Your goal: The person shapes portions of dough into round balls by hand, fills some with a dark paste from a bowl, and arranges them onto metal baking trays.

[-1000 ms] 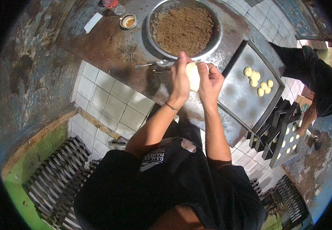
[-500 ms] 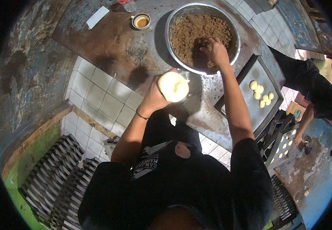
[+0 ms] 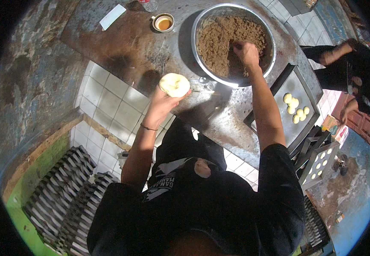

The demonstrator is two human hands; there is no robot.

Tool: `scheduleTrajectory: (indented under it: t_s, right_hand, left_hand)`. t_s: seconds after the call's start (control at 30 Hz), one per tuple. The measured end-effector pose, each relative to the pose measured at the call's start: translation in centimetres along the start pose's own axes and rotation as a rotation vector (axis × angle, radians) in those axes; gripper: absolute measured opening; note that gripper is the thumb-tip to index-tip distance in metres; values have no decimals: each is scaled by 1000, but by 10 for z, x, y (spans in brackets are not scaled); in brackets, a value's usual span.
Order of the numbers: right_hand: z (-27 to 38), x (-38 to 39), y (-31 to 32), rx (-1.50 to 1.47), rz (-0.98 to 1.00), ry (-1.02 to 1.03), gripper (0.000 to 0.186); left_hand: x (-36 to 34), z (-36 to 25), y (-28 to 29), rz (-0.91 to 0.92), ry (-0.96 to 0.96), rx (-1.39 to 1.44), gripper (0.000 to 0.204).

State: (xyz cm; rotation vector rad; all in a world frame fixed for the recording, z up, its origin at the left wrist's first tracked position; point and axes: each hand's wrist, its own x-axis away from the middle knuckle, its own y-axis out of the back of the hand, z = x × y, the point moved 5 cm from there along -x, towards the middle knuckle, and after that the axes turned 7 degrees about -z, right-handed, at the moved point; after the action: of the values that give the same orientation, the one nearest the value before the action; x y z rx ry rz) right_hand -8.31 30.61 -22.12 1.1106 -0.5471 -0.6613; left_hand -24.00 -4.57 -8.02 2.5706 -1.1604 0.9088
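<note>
My left hand (image 3: 166, 100) is closed around a piece of pale yellow dough (image 3: 174, 84), which is rounded and has a dip in its top. It is held up over the table's near edge, left of a large metal bowl (image 3: 196, 32). Brown crumbly filling (image 3: 219, 38) fills much of that bowl. Inside it, my right hand (image 3: 248, 54) has its fingers bunched together at the filling, and their tips are partly hidden.
A spoon (image 3: 203, 91) lies by the bowl. Beyond stand a cup (image 3: 163, 23) of brown liquid and a white slip (image 3: 112, 17). At right, a dark-rimmed tray (image 3: 285, 121) bears several dough balls (image 3: 299, 114). A co-worker (image 3: 360, 77) in black stands past another tray (image 3: 308, 181).
My left hand has moved left with the dough, uncovering the spoon. The fingers of my right hand have drawn together in the filling. The co-worker has straightened up from the far tray.
</note>
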Motion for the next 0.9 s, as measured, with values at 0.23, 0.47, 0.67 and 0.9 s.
scheduleTrajectory:
  t_s: [0.23,0.47,0.67,0.9]
  right_hand:
    - [-16,33,17,-943,148,-132,20]
    - [71,125,96,-1288,432,-415,43]
    - [129,171,191,-866,46,27,37]
    - [131,240,233,-114,-197,430,38]
  left_hand:
    - [-14,-11,-40,41,-267,-182,30]
    - [-24,15,-75,106,-305,-204,34]
    - [-13,7,-126,231,-489,-332,39]
    - [47,-42,-185,241,-728,-431,45]
